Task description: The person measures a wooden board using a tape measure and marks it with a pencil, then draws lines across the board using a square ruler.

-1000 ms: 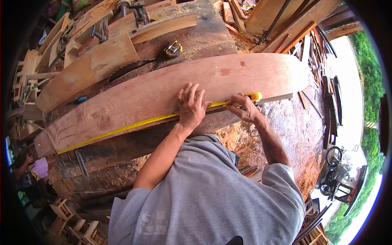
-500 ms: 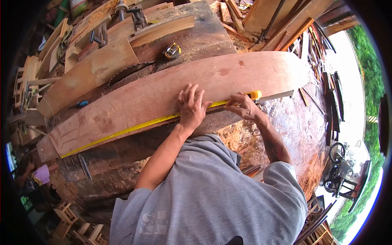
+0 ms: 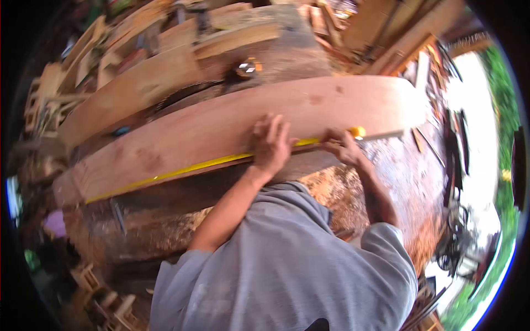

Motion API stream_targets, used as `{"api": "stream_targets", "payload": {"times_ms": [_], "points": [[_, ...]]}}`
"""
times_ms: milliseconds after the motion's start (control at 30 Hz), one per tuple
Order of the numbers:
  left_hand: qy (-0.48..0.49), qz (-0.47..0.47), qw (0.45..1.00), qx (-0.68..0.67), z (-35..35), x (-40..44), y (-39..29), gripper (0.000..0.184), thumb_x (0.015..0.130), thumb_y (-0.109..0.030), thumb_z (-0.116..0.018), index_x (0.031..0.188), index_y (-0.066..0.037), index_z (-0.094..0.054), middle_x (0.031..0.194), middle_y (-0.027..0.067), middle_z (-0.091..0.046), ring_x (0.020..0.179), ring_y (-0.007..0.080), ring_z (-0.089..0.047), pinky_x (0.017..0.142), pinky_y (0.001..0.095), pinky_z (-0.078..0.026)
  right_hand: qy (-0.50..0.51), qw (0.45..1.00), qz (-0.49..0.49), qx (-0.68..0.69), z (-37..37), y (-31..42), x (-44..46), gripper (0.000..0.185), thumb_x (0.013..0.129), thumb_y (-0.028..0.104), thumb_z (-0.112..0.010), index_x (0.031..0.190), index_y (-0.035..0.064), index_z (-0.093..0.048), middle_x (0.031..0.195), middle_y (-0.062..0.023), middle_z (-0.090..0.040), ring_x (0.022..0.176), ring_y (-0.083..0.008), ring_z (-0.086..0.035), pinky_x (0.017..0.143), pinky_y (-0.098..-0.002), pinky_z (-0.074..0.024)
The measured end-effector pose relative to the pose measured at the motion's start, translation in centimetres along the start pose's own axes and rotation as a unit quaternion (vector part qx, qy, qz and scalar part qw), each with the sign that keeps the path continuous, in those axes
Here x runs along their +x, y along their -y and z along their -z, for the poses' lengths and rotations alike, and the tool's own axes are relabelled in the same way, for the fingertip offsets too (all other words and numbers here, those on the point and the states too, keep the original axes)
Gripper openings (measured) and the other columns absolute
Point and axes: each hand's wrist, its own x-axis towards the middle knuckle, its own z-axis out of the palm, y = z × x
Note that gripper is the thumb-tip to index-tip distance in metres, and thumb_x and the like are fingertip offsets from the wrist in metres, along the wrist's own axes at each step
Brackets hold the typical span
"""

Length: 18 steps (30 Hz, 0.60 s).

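Note:
A long wooden board (image 3: 221, 129) with a curved far edge lies across the bench. Along its near edge runs the yellow blade of a tape measure (image 3: 204, 164), from the board's left end to a yellow case (image 3: 358, 132) at the right. My left hand (image 3: 271, 142) rests open on the board with fingers spread, its heel over the blade. My right hand (image 3: 343, 146) is closed in a pinch at the board's near edge, just left of the case and touching the blade area. Blur hides what its fingertips hold.
A yellow-and-black object (image 3: 248, 68) sits on the bench beyond the board. Behind a dark saw-like toothed strip (image 3: 185, 95) lies a plywood sheet (image 3: 132, 94). Clamps and timber pieces crowd the far left. Scrap wood (image 3: 428, 71) is piled at right; a motorcycle (image 3: 455, 237) stands outside.
The whole view has shifted slightly and blurred, with the scene sitting a little further right. Both hands keep about the same places on the board and tape.

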Motion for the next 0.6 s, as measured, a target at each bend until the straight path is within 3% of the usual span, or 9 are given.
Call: {"api": "stream_targets", "payload": {"times_ms": [67, 100, 133, 167, 200, 267, 300, 400, 600], "points": [[-0.006, -0.029, 0.999, -0.038, -0.8, 0.3, 0.8, 0.049, 0.074, -0.014, -0.081, 0.119, -0.004, -0.065, 0.127, 0.0162, -0.059, 0.12, 0.0354, -0.055, 0.093, 0.0475, -0.044, -0.045, 0.978, -0.112, 0.171, -0.7, -1.3, -1.6, 0.023, 0.097, 0.01, -0.062, 0.117, 0.0002, -0.065, 0.111, -0.0089, -0.071, 0.111, -0.0213, -0.067, 0.098, -0.0324, -0.0514], [-0.086, -0.054, 0.994, -0.034, -2.6, -0.4, 1.0, 0.046, 0.071, -0.012, -0.08, 0.114, -0.004, -0.065, 0.123, 0.0166, -0.059, 0.115, 0.0356, -0.055, 0.088, 0.0466, -0.046, -0.083, 0.977, -0.05, 0.19, -1.1, -3.9, -1.9, 0.026, 0.1, 0.004, -0.056, 0.124, -0.0004, -0.063, 0.117, -0.0092, -0.07, 0.119, -0.0219, -0.064, 0.104, -0.0324, -0.0494], [-0.041, 0.002, 0.997, -0.071, -1.1, -0.1, 0.9, 0.049, 0.068, -0.013, -0.081, 0.113, -0.005, -0.065, 0.125, 0.0163, -0.057, 0.12, 0.036, -0.054, 0.096, 0.0491, -0.045, -0.127, 0.949, 0.016, 0.289, -1.6, -5.5, -1.8, 0.025, 0.101, 0.002, -0.053, 0.124, -0.0017, -0.063, 0.117, -0.01, -0.069, 0.125, -0.0221, -0.06, 0.109, -0.0342, -0.0476], [-0.098, 0.005, 0.994, -0.04, -0.2, 0.0, -0.2, 0.05, 0.068, -0.018, -0.083, 0.113, -0.005, -0.066, 0.126, 0.0154, -0.056, 0.125, 0.0373, -0.052, 0.102, 0.0526, -0.042, -0.12, 0.985, 0.121, -0.024, -0.9, -3.8, -1.7, 0.024, 0.101, 0.006, -0.056, 0.122, -0.0006, -0.065, 0.115, -0.0128, -0.069, 0.119, -0.0278, -0.061, 0.104, -0.0396, -0.0482], [-0.09, -0.017, 0.995, -0.03, -0.3, -0.4, -0.2, 0.052, 0.07, -0.023, -0.083, 0.115, -0.004, -0.066, 0.13, 0.0156, -0.055, 0.131, 0.0392, -0.049, 0.107, 0.0561, -0.038, -0.183, 0.903, 0.218, -0.322, -0.1, -2.1, -1.5, 0.023, 0.101, 0.011, -0.06, 0.121, 0.0006, -0.066, 0.114, -0.0156, -0.069, 0.114, -0.0334, -0.061, 0.1, -0.045, -0.0487], [-0.08, 0.013, 0.996, -0.042, -2.4, -1.5, 0.3, 0.051, 0.077, -0.029, -0.082, 0.117, -0.002, -0.067, 0.14, 0.0182, -0.05, 0.14, 0.0403, -0.041, 0.116, 0.059, -0.032, -0.167, 0.902, 0.201, -0.342, -0.6, -2.0, -1.4, 0.025, 0.097, 0.016, -0.067, 0.116, 0.0005, -0.067, 0.112, -0.0179, -0.068, 0.106, -0.0364, -0.06, 0.094, -0.0481, -0.0484], [-0.07, 0.012, 0.996, -0.056, -2.2, -1.4, 0.6, 0.051, 0.079, -0.03, -0.081, 0.119, -0.001, -0.067, 0.142, 0.019, -0.048, 0.141, 0.0405, -0.039, 0.115, 0.0601, -0.031, -0.17, 0.933, 0.174, -0.265, -1.2, -2.3, -1.0, 0.024, 0.097, 0.017, -0.067, 0.114, 0.0002, -0.067, 0.109, -0.0183, -0.068, 0.103, -0.037, -0.061, 0.093, -0.0477, -0.0489], [-0.056, 0.013, 0.996, -0.07, -2.1, -1.5, 0.3, 0.051, 0.081, -0.03, -0.08, 0.119, -0.001, -0.066, 0.142, 0.0199, -0.048, 0.141, 0.0413, -0.039, 0.116, 0.061, -0.03, -0.187, 0.922, 0.194, -0.279, -1.5, -1.9, -1.3, 0.025, 0.099, 0.02, -0.065, 0.114, 0.0002, -0.067, 0.105, -0.0196, -0.068, 0.099, -0.0386, -0.062, 0.09, -0.0482, -0.0495], [-0.064, -0.006, 0.995, -0.074, -2.4, -1.8, 0.5, 0.053, 0.083, -0.03, -0.079, 0.123, 0.001, -0.063, 0.141, 0.0207, -0.047, 0.141, 0.0424, -0.038, 0.116, 0.0604, -0.031, -0.199, 0.933, 0.047, -0.295, -4.6, 2.2, -1.4, 0.03, 0.097, 0.033, -0.069, 0.112, 0.0062, -0.067, 0.102, -0.021, -0.069, 0.086, -0.0414, -0.068, 0.072, -0.0501, -0.0537]]}}
